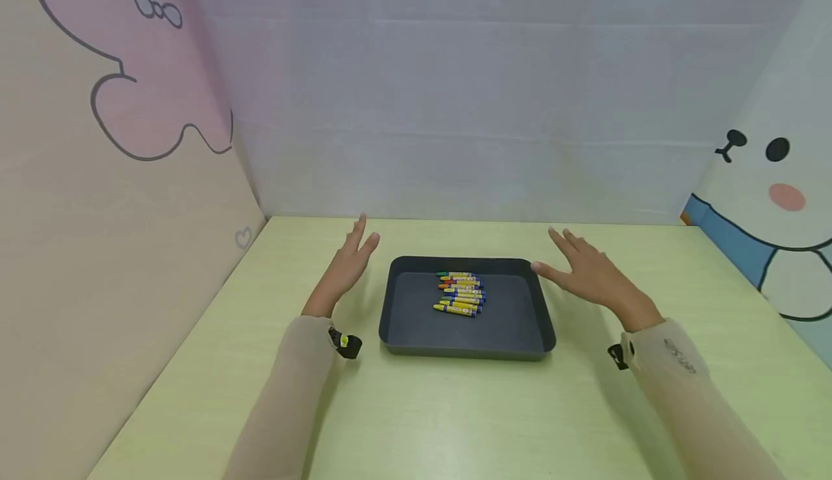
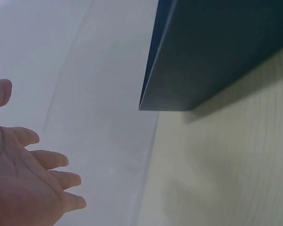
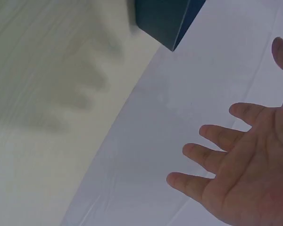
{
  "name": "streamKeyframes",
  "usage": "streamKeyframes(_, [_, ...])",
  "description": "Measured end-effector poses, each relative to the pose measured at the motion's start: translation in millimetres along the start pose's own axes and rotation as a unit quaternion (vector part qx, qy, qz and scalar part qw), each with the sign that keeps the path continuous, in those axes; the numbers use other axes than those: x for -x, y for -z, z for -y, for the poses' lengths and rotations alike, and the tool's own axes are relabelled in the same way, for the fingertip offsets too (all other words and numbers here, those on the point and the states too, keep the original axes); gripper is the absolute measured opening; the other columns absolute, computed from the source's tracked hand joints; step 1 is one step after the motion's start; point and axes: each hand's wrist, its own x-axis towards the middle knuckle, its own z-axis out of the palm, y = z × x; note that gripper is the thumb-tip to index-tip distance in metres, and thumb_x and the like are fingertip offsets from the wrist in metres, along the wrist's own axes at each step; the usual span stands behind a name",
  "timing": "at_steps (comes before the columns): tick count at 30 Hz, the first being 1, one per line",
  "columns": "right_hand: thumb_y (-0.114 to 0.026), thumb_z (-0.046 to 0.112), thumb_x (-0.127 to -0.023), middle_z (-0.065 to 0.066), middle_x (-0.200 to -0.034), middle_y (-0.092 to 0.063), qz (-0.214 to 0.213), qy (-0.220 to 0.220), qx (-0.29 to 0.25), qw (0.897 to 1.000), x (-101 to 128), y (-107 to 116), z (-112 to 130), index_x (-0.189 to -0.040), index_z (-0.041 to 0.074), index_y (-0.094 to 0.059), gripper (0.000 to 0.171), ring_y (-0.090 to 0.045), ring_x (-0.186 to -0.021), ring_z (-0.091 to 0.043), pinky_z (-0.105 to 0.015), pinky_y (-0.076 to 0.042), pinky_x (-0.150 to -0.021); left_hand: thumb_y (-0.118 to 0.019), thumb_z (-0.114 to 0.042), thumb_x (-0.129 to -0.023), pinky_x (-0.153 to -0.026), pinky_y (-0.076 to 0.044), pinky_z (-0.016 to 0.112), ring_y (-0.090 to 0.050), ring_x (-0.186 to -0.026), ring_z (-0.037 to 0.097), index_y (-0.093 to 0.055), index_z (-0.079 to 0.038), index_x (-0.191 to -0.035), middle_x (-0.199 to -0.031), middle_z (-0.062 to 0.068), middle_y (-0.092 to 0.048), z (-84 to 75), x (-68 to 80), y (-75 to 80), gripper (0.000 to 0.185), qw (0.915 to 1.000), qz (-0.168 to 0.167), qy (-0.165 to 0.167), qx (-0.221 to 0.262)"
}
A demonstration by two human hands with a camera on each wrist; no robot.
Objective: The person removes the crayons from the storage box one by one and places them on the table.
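On the counter (image 1: 455,422) sits one dark tray (image 1: 403,321) holding roughly nine crayons (image 1: 461,294); left hand (image 1: 351,258) and right hand (image 1: 588,271) hover beside it, fingers spread, holding nothing

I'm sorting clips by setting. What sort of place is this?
Probably a staged tabletop booth, perhaps child-themed: a pale green table boxed in by cartoon panels and a plain backdrop, with a tray of crayons between two open hands.

Dark grey tray (image 1: 403,321); yellow-wrapped, many-coloured crayons (image 1: 461,294); pale green table (image 1: 455,415); beige sleeves (image 1: 292,386).
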Motion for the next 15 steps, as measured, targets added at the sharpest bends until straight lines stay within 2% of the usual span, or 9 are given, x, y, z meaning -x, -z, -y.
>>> streamKeyframes(3, [-0.047, 0.055, -0.096, -0.028, -0.156, -0.015, 0.021, 0.018, -0.031, 0.999, -4.4, 5.1, 3.4, -0.154, 0.005, -0.015, 0.083, -0.017, -0.141, -0.050, -0.066, -0.020, -0.108, -0.025, -0.058, -0.100, -0.118, -0.003, 0.056, 0.004, -0.149, 0.024, 0.002, -0.034, -0.154, -0.162, -0.007, 0.004, 1.8, 0.2, -0.2, 0.066, 0.9941, 0.014, 0.024, 0.105])
streamKeyframes(5, [-0.049, 0.051, -0.096, -0.028, -0.154, -0.023, 0.034, 0.024, -0.044, 0.998, -7.2, 8.2, 6.2, -0.152, 0.003, -0.023, 0.078, -0.023, -0.139, -0.049, -0.064, -0.026, -0.107, -0.025, -0.057, -0.100, -0.120, -0.003, 0.050, 0.003, -0.149, 0.020, 0.001, -0.030, -0.155, -0.162, -0.008, 0.003, 3.9, -0.6, -2.0, 0.066, 0.9853, 0.023, 0.032, 0.166])
streamKeyframes(7, [-0.050, 0.049, -0.096, -0.028, -0.151, -0.030, 0.049, 0.027, -0.050, 0.997, -9.6, 11.1, 9.8, -0.150, 0.003, -0.031, 0.073, -0.030, -0.136, -0.048, -0.062, -0.031, -0.105, -0.025, -0.053, -0.102, -0.120, -0.001, 0.046, 0.002, -0.149, 0.019, 0.001, -0.026, -0.156, -0.163, -0.005, 0.001, 6.8, -2.0, -4.8, 0.066, 0.9726, 0.038, 0.035, 0.227])
streamKeyframes(12, [-0.053, 0.045, -0.096, -0.024, -0.143, -0.046, 0.097, 0.048, -0.086, 0.990, -16.6, 16.1, 18.3, -0.143, 0.003, -0.044, 0.064, -0.041, -0.131, -0.044, -0.058, -0.038, -0.102, -0.024, -0.040, -0.106, -0.121, 0.003, 0.041, 0.003, -0.150, 0.022, 0.001, -0.019, -0.156, -0.163, 0.005, -0.002, 18.0, -8.3, -15.2, 0.060, 0.9259, 0.086, 0.040, 0.366])
streamKeyframes(15, [-0.056, 0.042, -0.095, -0.021, -0.139, -0.052, 0.130, 0.064, -0.111, 0.983, -22.1, 17.1, 20.9, -0.140, 0.004, -0.049, 0.059, -0.048, -0.127, -0.040, -0.055, -0.041, -0.101, -0.027, -0.034, -0.106, -0.121, 0.003, 0.040, 0.005, -0.150, 0.022, 0.000, -0.018, -0.156, -0.163, 0.005, -0.001, 25.8, -11.6, -21.6, 0.059, 0.8948, 0.112, 0.047, 0.430])
